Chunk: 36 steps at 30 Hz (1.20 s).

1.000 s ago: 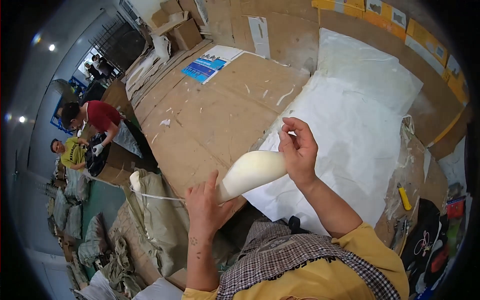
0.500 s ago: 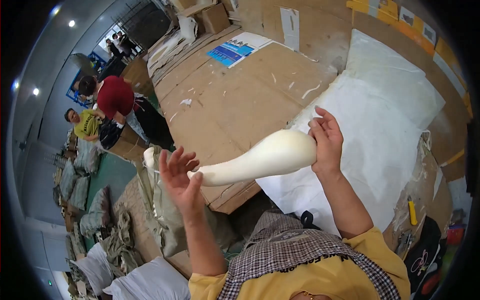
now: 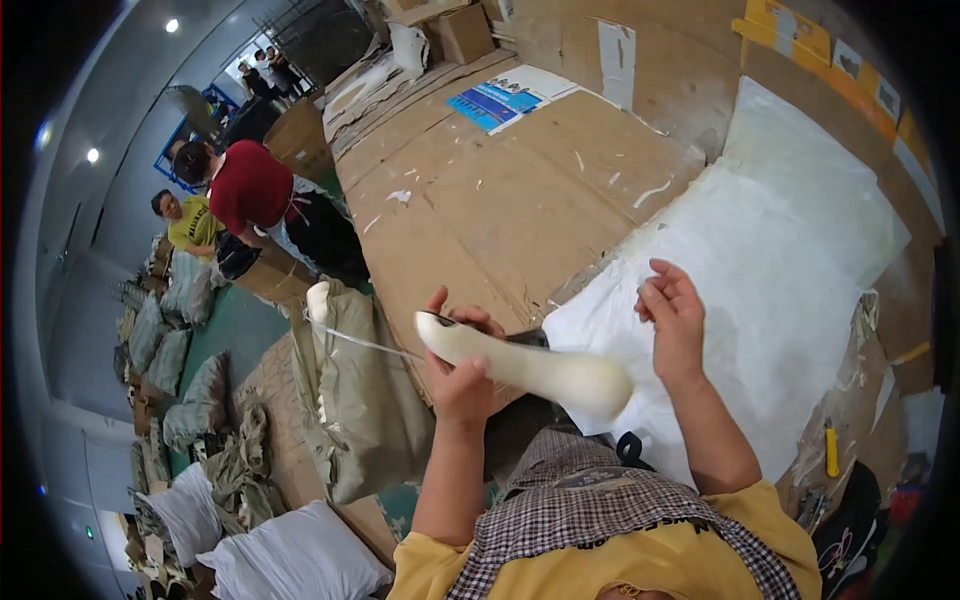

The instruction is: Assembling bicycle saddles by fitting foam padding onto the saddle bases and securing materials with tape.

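Note:
My left hand (image 3: 462, 385) grips a smooth cream-white piece (image 3: 520, 368), long and shaped like a mannequin limb. Its fingers pass behind the upper left end, and the thumb presses on the near side. A small dark mark shows at that end. The thick, rounded other end slants down to the right, blurred by motion, over the edge of a white sheet (image 3: 770, 240). Clear of the piece, my right hand (image 3: 678, 325) hovers above the sheet with its fingers loosely curled and apart, nothing visible in them.
A cardboard-covered table (image 3: 520, 210) with scraps stretches ahead. A greenish sack (image 3: 365, 400) holding white pieces stands at left, with a white cord. A yellow-handled cutter (image 3: 831, 450) lies at right. Two people, one in a red shirt (image 3: 250, 185), are at far left among sacks.
My right hand has come off the thick end of the piece. My left hand has moved right with it, and the piece has swung so its thick end points down to the right.

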Motion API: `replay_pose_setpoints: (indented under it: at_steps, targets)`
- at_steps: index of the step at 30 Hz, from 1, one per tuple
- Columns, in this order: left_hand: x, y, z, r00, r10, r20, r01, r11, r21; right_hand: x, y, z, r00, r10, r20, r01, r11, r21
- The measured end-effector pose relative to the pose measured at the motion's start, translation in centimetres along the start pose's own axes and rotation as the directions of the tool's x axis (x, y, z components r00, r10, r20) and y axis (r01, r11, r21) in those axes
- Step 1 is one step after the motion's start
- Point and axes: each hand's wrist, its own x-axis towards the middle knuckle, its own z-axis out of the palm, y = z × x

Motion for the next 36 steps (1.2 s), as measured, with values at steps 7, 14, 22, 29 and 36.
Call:
replay_pose_setpoints:
  at_steps: [7,14,22,29,36]
  targets:
    - [-2.5,-0.2,3.2,0.966,-0.257,-0.008,0.256,0.965,-0.055,-3.7,-5.6,5.6,0.810,-0.037,0.585,0.007,0.999,0.053]
    - [-2.4,-1.2,3.5,0.949,-0.316,-0.001,0.315,0.948,-0.030,-4.2,-3.5,5.9,0.805,0.023,0.593,-0.037,0.999,0.012]
    - [-2.4,-1.7,3.5,0.941,-0.339,-0.018,0.338,0.940,-0.046,-4.5,-2.8,6.0,0.824,-0.062,0.564,0.081,0.997,-0.009]
    - [-2.4,-1.9,3.5,0.935,-0.353,-0.023,0.352,0.935,-0.050,-4.4,-3.0,6.1,0.803,-0.176,0.569,0.263,0.962,-0.074]
    - [-2.5,-1.8,3.4,0.923,-0.377,0.072,0.383,0.916,-0.115,-4.4,-3.0,5.9,0.758,-0.320,0.569,0.463,0.878,-0.123]
